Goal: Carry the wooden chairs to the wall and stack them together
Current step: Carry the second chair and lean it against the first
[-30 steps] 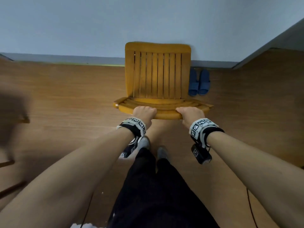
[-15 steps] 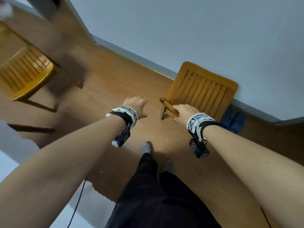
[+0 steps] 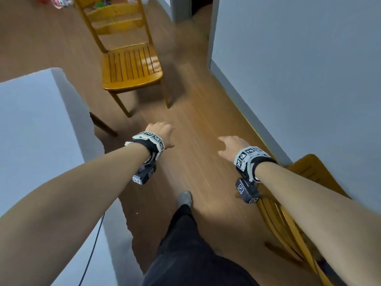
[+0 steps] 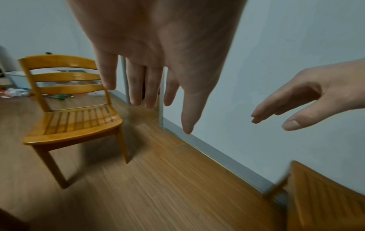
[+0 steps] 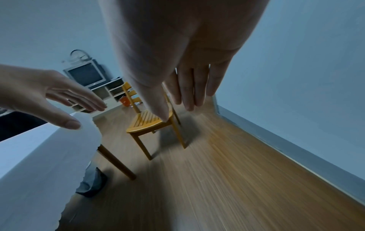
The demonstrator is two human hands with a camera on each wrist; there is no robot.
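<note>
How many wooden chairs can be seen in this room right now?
2. One upright chair stands on the floor ahead; a second chair sits by the wall under the person's right arm. Others may be out of view.

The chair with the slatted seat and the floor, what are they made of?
The honey-coloured slatted chair looks like varnished wood: window light gleams on its seat slats. The brown floor shows long grain lines with a soft sheen, so wood planks or wood-look laminate; I can't tell which.

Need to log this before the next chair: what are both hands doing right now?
Left hand: open, fingers straight, holding nothing.
Right hand: open, fingers spread, holding nothing.
</note>
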